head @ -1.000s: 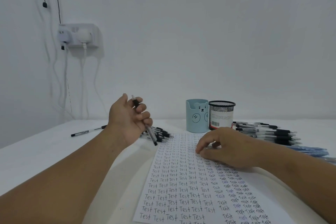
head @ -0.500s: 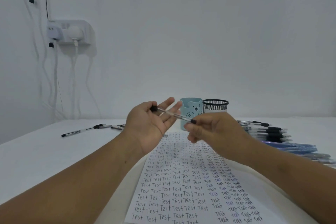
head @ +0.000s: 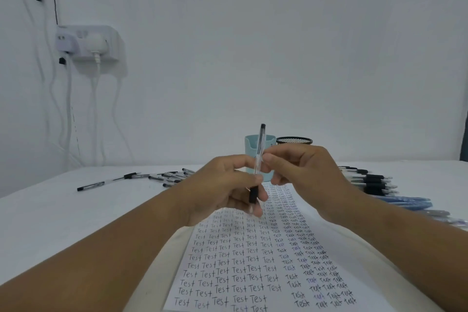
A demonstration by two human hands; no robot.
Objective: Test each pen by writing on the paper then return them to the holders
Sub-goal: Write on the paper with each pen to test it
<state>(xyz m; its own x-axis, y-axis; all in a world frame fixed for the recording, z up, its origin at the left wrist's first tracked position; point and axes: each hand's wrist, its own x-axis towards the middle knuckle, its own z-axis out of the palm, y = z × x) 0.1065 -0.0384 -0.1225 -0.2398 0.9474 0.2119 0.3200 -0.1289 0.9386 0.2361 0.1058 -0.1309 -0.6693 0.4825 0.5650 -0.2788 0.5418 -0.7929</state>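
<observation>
A clear pen (head: 259,149) with a black cap stands nearly upright above the paper (head: 243,261), cap end down. My left hand (head: 222,185) grips its lower, capped end with curled fingers. My right hand (head: 306,172) pinches the clear barrel just above, thumb and forefinger on it. The paper is covered with rows of the word "Test". Behind my hands stand the light blue holder (head: 252,143) and the black mesh holder (head: 293,140), both mostly hidden.
Several black-capped pens (head: 172,177) lie at the back left, with one stray pen (head: 90,185) further left. More pens with black grips (head: 372,181) and blue pens (head: 405,202) lie at the right. A wall socket with cables (head: 88,43) hangs at the left.
My right hand lifted off the paper and took hold of the pen. The pen swung from slanted in my left hand, through level, to upright between both hands.
</observation>
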